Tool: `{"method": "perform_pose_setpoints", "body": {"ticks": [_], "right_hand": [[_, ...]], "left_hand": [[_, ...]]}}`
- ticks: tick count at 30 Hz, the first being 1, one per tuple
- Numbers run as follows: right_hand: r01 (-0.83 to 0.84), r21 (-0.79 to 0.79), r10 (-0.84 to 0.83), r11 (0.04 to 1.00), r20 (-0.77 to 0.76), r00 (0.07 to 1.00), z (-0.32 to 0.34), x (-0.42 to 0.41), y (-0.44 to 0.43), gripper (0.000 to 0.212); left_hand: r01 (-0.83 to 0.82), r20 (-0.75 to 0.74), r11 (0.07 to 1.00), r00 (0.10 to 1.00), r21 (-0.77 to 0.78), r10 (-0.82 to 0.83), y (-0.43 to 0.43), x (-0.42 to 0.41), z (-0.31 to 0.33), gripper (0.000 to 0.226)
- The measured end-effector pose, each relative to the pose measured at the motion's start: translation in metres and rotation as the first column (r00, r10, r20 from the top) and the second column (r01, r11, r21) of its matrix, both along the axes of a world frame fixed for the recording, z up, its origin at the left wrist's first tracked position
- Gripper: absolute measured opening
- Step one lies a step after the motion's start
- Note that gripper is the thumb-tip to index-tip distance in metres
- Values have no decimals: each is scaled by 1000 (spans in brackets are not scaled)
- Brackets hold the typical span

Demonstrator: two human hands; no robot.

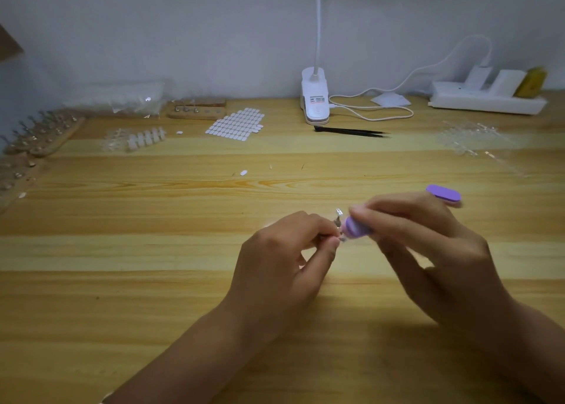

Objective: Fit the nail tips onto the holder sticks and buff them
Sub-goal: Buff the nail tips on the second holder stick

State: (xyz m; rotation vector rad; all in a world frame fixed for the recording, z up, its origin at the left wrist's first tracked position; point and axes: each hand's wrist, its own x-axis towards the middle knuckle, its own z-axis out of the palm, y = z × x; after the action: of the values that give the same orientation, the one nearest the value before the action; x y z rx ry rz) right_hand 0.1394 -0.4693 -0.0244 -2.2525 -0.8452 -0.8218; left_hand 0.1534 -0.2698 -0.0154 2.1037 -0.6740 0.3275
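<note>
My left hand (287, 250) pinches a small holder stick (338, 221) with a clear nail tip (339, 212) at its top, held above the middle of the wooden table (153, 250). My right hand (428, 235) grips a purple buffer block (356, 228) whose end lies against the stick just below the tip. A second purple buffer (444, 193) lies on the table behind my right hand. Wooden stands with more holder sticks (42, 134) line the far left, and another wooden stand (198, 109) sits at the back.
A sheet of white adhesive tabs (236, 124) and strips of nail tips (146, 138) lie at the back left. Black tweezers (351, 131), a white clip lamp (315, 98), its cable and a power strip (486, 98) are at the back right, with clear nail tips (470, 137) nearby.
</note>
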Motion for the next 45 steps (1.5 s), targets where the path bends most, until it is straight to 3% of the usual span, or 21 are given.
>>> {"method": "perform_pose_setpoints", "body": {"ticks": [3, 7, 12, 14, 17, 22, 27, 30, 32, 36, 39, 42, 45], "right_hand": [[-39, -92, 43, 995, 42, 998, -4, -4, 7, 34], [76, -91, -74, 993, 31, 997, -1, 5, -4, 30], [-45, -114, 53, 992, 73, 996, -3, -6, 6, 32], [-8, -153, 19, 988, 73, 997, -3, -2, 4, 35], [90, -114, -85, 989, 54, 995, 0, 3, -1, 30], [-4, -96, 9, 995, 58, 998, -3, -6, 6, 33], [106, -48, -105, 993, 9, 994, 2, 4, -5, 32], [-40, 61, 40, 997, 3, 999, 2, -5, 2, 30], [-114, 48, 114, 992, 12, 993, 1, -10, 5, 30], [30, 2, -30, 1000, 12, 999, 3, 2, -5, 31], [-2, 48, 1, 999, 26, 1000, 3, -3, -1, 30], [-57, -64, 60, 996, 47, 997, -1, -8, 5, 32], [58, -119, -53, 991, 42, 998, -1, 2, -3, 32]], "left_hand": [[30, 2, 999, 1000, 14, -31, 2, 0, 1, 14], [6, -23, 1000, 1000, -6, -6, 0, 0, 1, 10], [32, -2, 999, 999, 5, -32, 2, 0, 1, 13], [22, -6, 1000, 1000, 17, -22, 2, 1, 1, 13], [18, -18, 1000, 1000, 0, -18, 0, 2, -1, 10], [19, 37, 1000, 999, -4, -19, 1, 1, 0, 10], [13, 61, 998, 998, -63, -10, 0, 1, 1, 9], [58, 64, 995, 997, -82, -53, 0, 1, 1, 9], [85, 63, 991, 995, -107, -78, 2, 1, 2, 11], [54, 7, 983, 999, -174, -54, 1, 0, 1, 10], [48, 13, 984, 999, -170, -47, 1, 1, 0, 10], [75, -15, 982, 997, -173, -78, 3, 3, -2, 15], [48, -99, 966, 992, -253, -75, 3, 4, -3, 16]]}}
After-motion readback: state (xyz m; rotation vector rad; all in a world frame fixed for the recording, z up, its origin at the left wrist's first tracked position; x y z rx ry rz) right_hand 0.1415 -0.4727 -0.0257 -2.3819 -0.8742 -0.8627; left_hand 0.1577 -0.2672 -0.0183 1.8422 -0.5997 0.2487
